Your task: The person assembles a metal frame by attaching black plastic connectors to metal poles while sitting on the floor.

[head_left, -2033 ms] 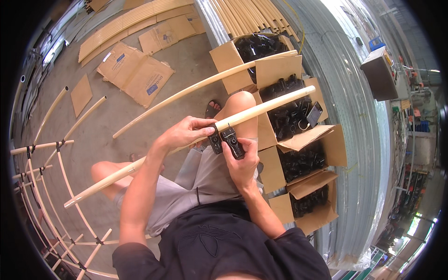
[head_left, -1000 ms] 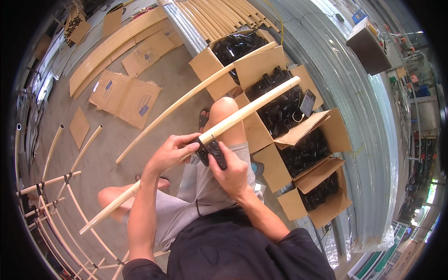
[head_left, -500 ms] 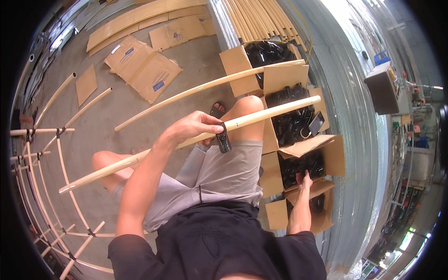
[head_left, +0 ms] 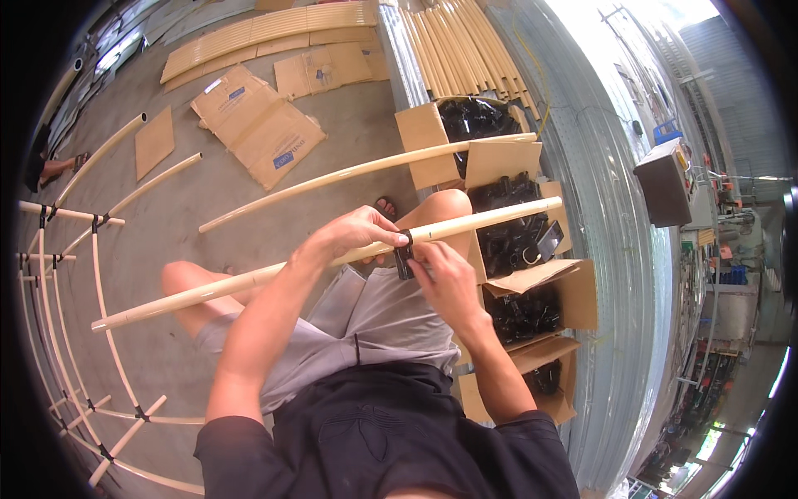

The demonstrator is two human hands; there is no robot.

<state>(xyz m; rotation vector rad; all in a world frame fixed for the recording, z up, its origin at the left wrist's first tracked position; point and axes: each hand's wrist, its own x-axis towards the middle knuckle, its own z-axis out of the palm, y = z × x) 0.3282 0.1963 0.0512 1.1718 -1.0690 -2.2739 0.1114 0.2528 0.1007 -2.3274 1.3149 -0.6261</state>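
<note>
A long cream pipe [head_left: 490, 217] lies slantwise across my lap, its right end out over the open boxes. Around its middle sits a black pipe joint [head_left: 404, 261], with part of it hanging below the pipe. My left hand [head_left: 359, 232] comes over the pipe and grips the joint between thumb and fingers at its upper side. On the joint's lower right, my right hand [head_left: 446, 274] has its fingertips closed. Whether a small part is also between those fingertips is hidden.
Several open cardboard boxes [head_left: 582, 293] of black parts stand at my right. A second cream pipe [head_left: 332, 176] rests with one end on a box. At left stands a frame of joined pipes [head_left: 98, 274]. Flattened cardboard [head_left: 258, 125] lies on the floor; stacked pipes [head_left: 457, 50] lie farther off.
My right hand has left the box of black parts and moved up and left to the joint on the pipe. My left hand keeps its grip there.
</note>
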